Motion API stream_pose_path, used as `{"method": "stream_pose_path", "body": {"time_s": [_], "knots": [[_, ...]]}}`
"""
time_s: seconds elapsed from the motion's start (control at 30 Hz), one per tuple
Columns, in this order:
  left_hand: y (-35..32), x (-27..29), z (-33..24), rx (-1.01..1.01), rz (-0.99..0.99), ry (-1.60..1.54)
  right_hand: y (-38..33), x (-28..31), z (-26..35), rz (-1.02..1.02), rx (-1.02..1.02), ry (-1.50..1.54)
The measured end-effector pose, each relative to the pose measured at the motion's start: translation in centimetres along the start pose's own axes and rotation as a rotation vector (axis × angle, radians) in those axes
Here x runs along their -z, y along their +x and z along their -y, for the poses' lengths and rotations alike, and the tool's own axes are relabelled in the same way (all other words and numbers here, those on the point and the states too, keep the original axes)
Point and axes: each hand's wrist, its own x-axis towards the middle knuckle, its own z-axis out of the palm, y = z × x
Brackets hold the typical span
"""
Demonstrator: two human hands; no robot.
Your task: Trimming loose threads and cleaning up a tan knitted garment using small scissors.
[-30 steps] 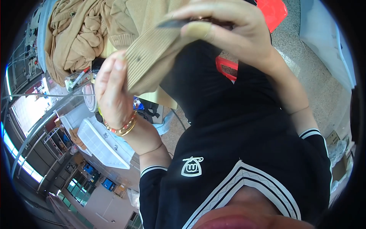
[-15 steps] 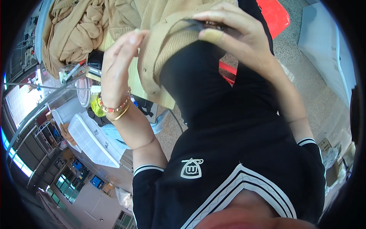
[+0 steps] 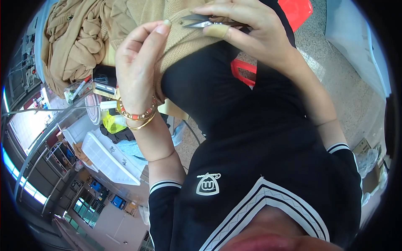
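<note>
The person holds a tan knitted garment (image 3: 184,35) up against the chest, near the top of the view. It is a ribbed knit in a sandy beige, thick enough to fold in soft rolls, and its lower edge curves over the black top (image 3: 251,138) the person wears.

The left hand (image 3: 136,71) is raised beside the garment, palm turned toward the fabric. Its fingers are straight and held together, with the fingertips (image 3: 162,28) resting on the knit's edge; the thumb side is hidden, so whether it pinches the cloth cannot be told. Gold and coral bead bracelets (image 3: 136,115) circle that wrist.

The right hand (image 3: 255,33) is closed around small thread snips (image 3: 201,21), dark metal with pointed blades that lie flat on the knit and point toward the left fingertips. A beige bandage (image 3: 217,30) wraps one finger of this hand, just behind the blades. The blades look nearly shut, though the small gap between them is hard to judge.

More tan knitwear (image 3: 75,46) lies heaped at the upper left, on the far end of a cluttered worktable (image 3: 63,125). At that table's near edge stands a white plastic tray (image 3: 111,161), with a yellow-green object (image 3: 113,123) just beside it. A red plastic stool (image 3: 245,69) shows behind the right forearm, on the speckled floor (image 3: 347,96).
</note>
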Motion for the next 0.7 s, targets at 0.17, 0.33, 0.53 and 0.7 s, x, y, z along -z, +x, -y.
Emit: {"method": "stream_pose_path", "body": {"time_s": [0.17,0.33,0.53,0.7], "knots": [[-0.1,-0.4,0.0,-0.022,-0.065,-0.003,0.0,-0.2,-0.6,-0.025,0.035,-0.025],[-0.1,0.0,0.2,-0.02,-0.043,-0.013,0.5,-1.4,-3.5,-0.179,0.505,-0.196],[0.0,0.4,0.2,-0.019,-0.035,-0.008,0.2,-1.3,-3.3,-0.232,0.559,-0.455],[0.6,0.2,-1.2,-0.031,0.019,0.115,-0.3,1.5,-1.2,-0.171,0.037,-0.193]]}}
